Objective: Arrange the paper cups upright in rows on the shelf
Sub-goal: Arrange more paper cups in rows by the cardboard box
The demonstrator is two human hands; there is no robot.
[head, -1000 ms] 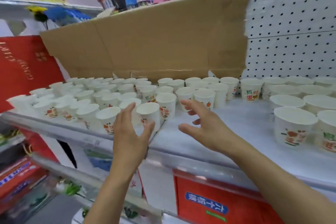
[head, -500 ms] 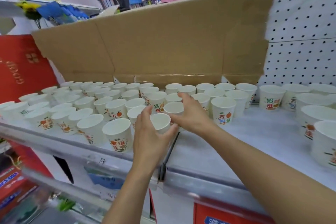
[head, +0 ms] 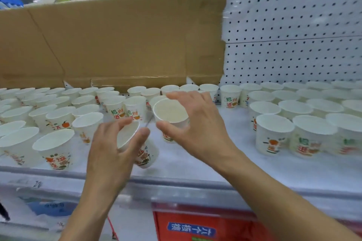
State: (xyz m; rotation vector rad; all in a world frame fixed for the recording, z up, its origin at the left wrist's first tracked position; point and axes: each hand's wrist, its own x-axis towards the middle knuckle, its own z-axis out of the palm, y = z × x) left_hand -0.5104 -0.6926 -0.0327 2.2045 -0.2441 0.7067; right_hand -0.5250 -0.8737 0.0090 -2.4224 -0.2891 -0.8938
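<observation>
Both hands hold cups
Left hand point(head: 109, 154) pinches the tilted cup point(head: 146, 154), mouth toward 11 o'clock; right hand point(head: 201, 129) grips the upright cup point(head: 170, 112) at its 1 o'clock, perhaps lifted.

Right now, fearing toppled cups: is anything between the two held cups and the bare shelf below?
Nothing visible: the left hand holds a tilted cup, the right hand a second cup, both over bare shelf.

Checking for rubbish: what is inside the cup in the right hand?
The cup in the right hand looks empty, its pale bottom showing. The hand covers part of its outer wall.
</observation>
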